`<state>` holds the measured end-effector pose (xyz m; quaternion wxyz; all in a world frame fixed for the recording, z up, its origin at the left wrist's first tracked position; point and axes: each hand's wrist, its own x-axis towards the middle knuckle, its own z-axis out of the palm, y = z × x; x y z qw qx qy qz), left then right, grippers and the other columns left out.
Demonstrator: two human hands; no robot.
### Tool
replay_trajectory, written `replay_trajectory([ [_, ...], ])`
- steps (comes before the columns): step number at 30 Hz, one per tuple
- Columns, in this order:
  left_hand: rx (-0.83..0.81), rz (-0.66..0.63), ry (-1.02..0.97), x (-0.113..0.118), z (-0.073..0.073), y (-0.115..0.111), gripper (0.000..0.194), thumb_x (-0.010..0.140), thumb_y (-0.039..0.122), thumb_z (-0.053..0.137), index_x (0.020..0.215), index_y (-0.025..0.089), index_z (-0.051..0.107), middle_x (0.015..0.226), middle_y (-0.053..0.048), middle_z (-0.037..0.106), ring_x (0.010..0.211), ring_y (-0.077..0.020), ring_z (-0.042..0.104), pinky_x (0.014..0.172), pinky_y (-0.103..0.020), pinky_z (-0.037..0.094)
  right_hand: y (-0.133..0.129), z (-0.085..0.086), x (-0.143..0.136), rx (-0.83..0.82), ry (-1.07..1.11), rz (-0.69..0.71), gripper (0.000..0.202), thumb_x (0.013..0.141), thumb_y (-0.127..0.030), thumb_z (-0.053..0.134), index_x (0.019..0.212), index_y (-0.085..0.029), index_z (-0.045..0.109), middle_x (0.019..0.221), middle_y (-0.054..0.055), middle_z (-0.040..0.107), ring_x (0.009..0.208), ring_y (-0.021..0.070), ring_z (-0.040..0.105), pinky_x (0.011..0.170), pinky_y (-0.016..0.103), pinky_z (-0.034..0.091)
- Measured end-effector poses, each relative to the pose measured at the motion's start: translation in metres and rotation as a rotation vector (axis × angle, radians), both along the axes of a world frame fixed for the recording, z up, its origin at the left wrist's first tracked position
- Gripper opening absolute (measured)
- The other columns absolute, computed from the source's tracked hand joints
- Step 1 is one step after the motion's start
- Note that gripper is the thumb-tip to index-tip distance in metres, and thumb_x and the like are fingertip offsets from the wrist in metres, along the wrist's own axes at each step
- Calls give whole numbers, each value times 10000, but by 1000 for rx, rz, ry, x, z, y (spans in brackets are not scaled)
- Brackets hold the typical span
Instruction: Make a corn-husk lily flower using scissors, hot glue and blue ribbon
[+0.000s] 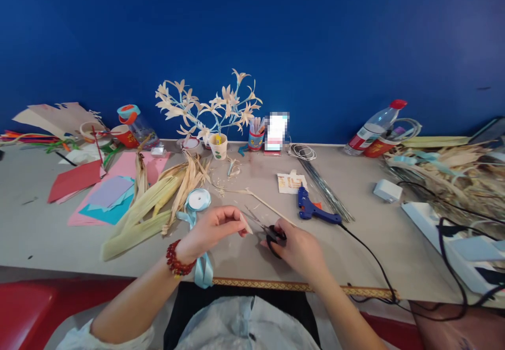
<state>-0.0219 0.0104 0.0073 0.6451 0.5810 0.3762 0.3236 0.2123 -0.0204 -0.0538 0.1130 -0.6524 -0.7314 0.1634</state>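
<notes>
Between the thumb and fingers of my left hand [215, 229] is a small pale piece of corn husk [246, 225]. My right hand [302, 247] grips the black handles of a pair of scissors [272, 232]. The scissor blades point up and left, just right of the husk piece and apart from it. A roll of light blue ribbon [198, 199] lies behind my left wrist, its tail hanging over the table edge. Corn husks [138, 216] are spread to the left. A blue glue gun [311, 208] rests to the right of the scissors.
A paper cup [218, 147] holding husk flowers [226, 98] stands at the back. Metal wires [325, 187] lie behind the glue gun. Colored paper [106, 197] is at left; a power strip [437, 245] with black cables, a bottle [373, 129] and dried husks [453, 176] are at right.
</notes>
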Motion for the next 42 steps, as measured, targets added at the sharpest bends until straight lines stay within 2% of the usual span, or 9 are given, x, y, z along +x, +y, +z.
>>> replay_trajectory([
  [5,-13,49,-4,5,-1,-1,164,860,253,581,770,148,667,769,-35,670,773,-136,594,780,-254,452,5,9,-6,42,-230,70,255,760,-353,672,941,-227,543,948,32,686,721,194,656,499,262,251],
  [9,-18,97,-5,8,-7,3,191,853,278,583,761,144,682,751,-39,660,758,-142,588,753,-251,458,14,16,-10,13,-326,107,219,738,-410,687,828,-234,593,869,31,679,689,202,653,480,268,199],
  [16,-192,193,-183,12,-25,24,180,788,320,666,776,141,687,755,-28,645,714,-125,577,705,-246,465,40,32,-1,-63,-90,332,199,656,-365,762,733,-228,640,661,7,668,593,183,606,481,247,234],
  [21,-291,251,-304,20,-32,43,194,727,312,717,753,126,665,684,-2,613,618,-97,550,626,-229,432,63,57,-15,245,138,361,285,831,-226,618,1115,-234,597,1025,53,699,692,161,630,623,260,423],
  [24,-343,281,-402,23,-37,50,193,695,292,731,718,138,618,647,19,588,578,-91,529,583,-231,411,76,55,-28,442,206,516,218,890,-163,532,1079,-230,617,1076,76,690,902,201,641,755,290,467],
  [31,-420,245,-405,21,-51,58,189,711,293,684,691,147,565,640,13,563,547,-91,505,562,-233,398,89,31,-29,505,387,584,172,933,-182,483,941,-213,652,928,80,720,837,191,647,735,292,490],
  [33,-322,274,-306,20,-50,56,214,767,360,637,783,152,589,716,-6,592,584,-106,525,591,-249,418,88,28,-27,416,520,484,152,930,-215,501,921,-211,652,870,65,714,795,184,649,727,287,491],
  [37,190,380,49,19,-42,51,238,843,358,577,1010,191,610,958,-47,645,819,-162,581,759,-285,445,86,23,-25,142,758,219,187,914,-335,539,861,-184,638,736,30,667,634,156,612,593,250,477],
  [42,450,296,290,22,-38,46,159,869,277,524,820,188,647,809,-43,654,798,-183,585,744,-283,440,83,20,-31,75,784,207,168,899,-327,548,862,-187,634,738,16,655,666,147,599,612,238,463],
])
